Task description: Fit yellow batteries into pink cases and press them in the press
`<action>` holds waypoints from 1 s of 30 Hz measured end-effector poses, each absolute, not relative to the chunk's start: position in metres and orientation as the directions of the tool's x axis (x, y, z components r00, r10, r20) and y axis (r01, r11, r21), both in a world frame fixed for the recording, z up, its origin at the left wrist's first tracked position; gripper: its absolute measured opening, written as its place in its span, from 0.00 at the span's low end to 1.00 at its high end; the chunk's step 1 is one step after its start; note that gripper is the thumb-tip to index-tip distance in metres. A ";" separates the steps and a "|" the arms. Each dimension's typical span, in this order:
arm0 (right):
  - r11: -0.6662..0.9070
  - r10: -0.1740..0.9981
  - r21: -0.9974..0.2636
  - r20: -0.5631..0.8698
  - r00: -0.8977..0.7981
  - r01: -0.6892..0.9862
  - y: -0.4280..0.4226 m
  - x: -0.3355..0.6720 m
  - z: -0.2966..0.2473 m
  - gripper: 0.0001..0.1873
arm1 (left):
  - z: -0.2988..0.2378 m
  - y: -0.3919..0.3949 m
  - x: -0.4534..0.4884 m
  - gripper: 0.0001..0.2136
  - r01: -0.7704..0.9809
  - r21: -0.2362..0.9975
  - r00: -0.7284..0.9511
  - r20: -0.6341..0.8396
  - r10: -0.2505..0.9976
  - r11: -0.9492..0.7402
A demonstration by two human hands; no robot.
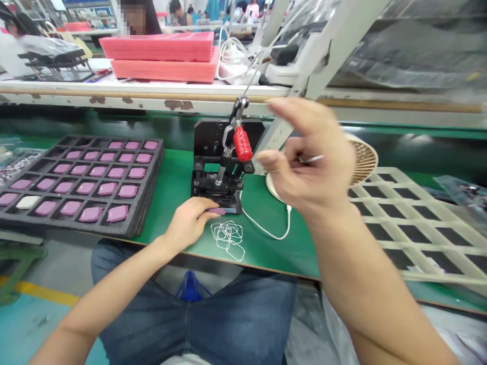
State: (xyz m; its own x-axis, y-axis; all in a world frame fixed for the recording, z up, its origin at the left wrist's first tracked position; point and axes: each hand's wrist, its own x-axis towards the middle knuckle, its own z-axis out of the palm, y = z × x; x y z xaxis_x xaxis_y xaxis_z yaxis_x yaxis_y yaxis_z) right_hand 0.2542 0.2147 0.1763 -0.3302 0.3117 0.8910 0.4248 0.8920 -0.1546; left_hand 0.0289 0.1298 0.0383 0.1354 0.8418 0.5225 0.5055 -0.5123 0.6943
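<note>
**So blurry: the right hand (308, 162)**

Motion smears it, and the thin silvery bit (312, 158) at its fingers is too blurred to name. The left hand (186, 220) hides most of a purple piece (216, 211). A round woven fan (363, 162) sits half hidden behind the right hand, and a dark foam tray (81, 182) runs off the left edge.

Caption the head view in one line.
Left hand fingers a purple piece at a black hand press; blurred right hand raised, pinching something thin.
</note>
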 end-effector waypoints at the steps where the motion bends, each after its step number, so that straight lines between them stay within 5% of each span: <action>1: 0.914 0.266 -0.083 0.864 -0.429 0.398 0.222 0.248 0.181 0.27 | 0.034 0.138 0.030 0.06 0.512 0.691 0.138 0.519 0.844 -0.509; 6: 0.889 0.225 0.074 0.788 -0.573 0.451 0.237 0.228 0.163 0.23 | 0.016 0.153 0.029 0.06 0.544 0.688 0.142 0.489 0.861 -0.480; 11: 0.893 0.283 -0.149 0.920 -0.271 0.424 0.244 0.213 0.194 0.25 | 0.018 0.149 0.026 0.06 0.554 0.697 0.146 0.458 0.877 -0.456; 15: 0.862 0.217 -0.150 0.973 -0.085 0.483 0.237 0.209 0.225 0.27 | 0.023 0.149 0.022 0.06 0.535 0.720 0.107 0.461 0.881 -0.442; 19: 0.758 0.325 -0.195 0.940 -0.101 0.623 0.200 0.225 0.168 0.21 | 0.021 0.150 0.015 0.05 0.538 0.744 -0.079 0.512 0.856 -0.396; 23: 0.716 0.629 -0.133 0.550 -0.550 0.686 0.181 0.234 0.078 0.18 | 0.014 0.154 0.012 0.08 0.530 0.770 -0.235 0.536 0.811 -0.355; 26: 0.672 0.713 -0.087 0.342 -0.611 0.735 0.194 0.228 0.045 0.21 | 0.011 0.156 0.012 0.08 0.546 0.755 -0.233 0.553 0.800 -0.364; 30: 0.659 0.734 -0.073 0.276 -0.620 0.748 0.218 0.218 0.039 0.25 | 0.008 0.157 0.012 0.11 0.598 0.705 -0.204 0.593 0.779 -0.381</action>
